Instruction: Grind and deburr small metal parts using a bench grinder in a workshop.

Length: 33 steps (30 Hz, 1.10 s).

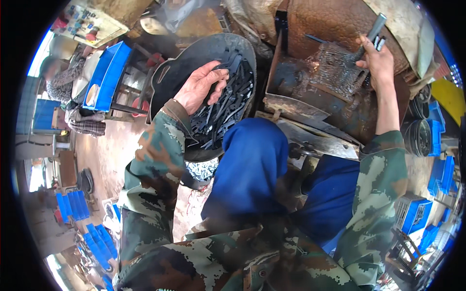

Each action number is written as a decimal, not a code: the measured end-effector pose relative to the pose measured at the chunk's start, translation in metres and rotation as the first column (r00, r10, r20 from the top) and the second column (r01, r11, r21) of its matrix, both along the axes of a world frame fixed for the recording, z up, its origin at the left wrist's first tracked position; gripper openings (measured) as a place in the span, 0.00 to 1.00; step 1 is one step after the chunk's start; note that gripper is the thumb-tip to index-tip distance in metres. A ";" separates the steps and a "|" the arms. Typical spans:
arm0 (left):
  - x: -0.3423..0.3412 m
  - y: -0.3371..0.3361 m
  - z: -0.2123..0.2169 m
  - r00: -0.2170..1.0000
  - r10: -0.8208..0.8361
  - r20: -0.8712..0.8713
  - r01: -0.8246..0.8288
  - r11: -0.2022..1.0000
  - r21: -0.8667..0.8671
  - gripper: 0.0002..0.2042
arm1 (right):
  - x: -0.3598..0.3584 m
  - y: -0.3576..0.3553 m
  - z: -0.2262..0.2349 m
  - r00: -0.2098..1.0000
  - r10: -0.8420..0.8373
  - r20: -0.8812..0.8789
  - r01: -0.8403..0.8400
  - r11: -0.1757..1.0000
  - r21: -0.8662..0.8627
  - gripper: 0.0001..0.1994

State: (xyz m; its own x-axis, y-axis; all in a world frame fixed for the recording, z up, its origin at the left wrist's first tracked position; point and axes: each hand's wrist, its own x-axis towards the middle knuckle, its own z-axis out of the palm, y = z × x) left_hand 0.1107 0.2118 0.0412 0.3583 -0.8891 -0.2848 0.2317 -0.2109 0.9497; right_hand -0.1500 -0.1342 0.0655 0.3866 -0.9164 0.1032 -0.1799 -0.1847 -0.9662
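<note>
Dark flat metal strips [228, 104] — heaped loose (crisscrossed) in a tilted black basin [170, 72].

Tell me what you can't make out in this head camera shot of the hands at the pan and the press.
- Left hand: fingertips are buried among the dark metal strips; whether it grips one is unclear.
- Black pan: its near rim is hidden behind the blue knee.
- Right hand: wraps the grey lever handle; the palm side is hidden.
- Rusty machine: its lower part is covered by the knees and sleeve.

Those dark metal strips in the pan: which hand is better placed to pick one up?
Left. The left hand already rests on the metal strips in the pan; the right hand grips a lever.
</note>
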 end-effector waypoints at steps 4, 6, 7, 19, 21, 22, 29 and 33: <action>-0.034 -0.037 0.025 0.996 -0.078 0.052 0.079 0.997 -0.018 0.09 | -0.003 0.001 0.002 1.000 -0.012 0.004 0.012 1.000 0.013 0.15; -0.049 -0.052 0.034 0.992 -0.093 0.080 0.097 0.994 -0.043 0.08 | 0.000 0.001 0.002 1.000 -0.003 0.005 0.003 1.000 0.024 0.15; -0.058 -0.058 0.045 0.986 -0.116 0.118 0.122 0.992 -0.039 0.08 | 0.003 0.003 0.001 0.999 0.012 0.034 -0.012 1.000 0.007 0.16; -0.161 -0.196 0.078 0.962 -0.066 0.266 0.180 0.884 -0.431 0.12 | -0.011 -0.035 -0.025 0.998 -0.036 -0.054 0.021 0.967 -0.252 0.16; -0.175 -0.219 0.076 0.978 -0.002 0.207 0.108 0.859 -0.501 0.12 | -0.031 -0.079 -0.041 0.972 -0.018 -0.233 -0.082 0.907 -0.413 0.17; -0.179 -0.226 0.072 0.990 0.014 0.141 0.063 0.847 -0.527 0.10 | -0.034 -0.091 -0.050 0.985 0.029 -0.169 -0.100 0.897 -0.430 0.16; -0.155 -0.205 0.028 0.970 0.088 0.227 0.000 0.932 -0.362 0.11 | -0.006 -0.024 -0.020 0.998 0.056 0.041 -0.053 0.996 -0.071 0.10; -0.157 -0.212 0.025 0.909 0.136 0.395 -0.024 0.961 -0.275 0.12 | -0.025 -0.039 -0.005 0.994 0.062 -0.091 -0.062 0.998 0.008 0.14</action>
State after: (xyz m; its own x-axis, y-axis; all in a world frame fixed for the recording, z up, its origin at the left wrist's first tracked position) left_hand -0.0466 0.0002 0.0659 0.4658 -0.8743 0.1367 -0.1805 0.0574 0.9819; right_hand -0.1751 -0.1730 0.0603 0.4503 -0.8908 0.0607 -0.2557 -0.1937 -0.9472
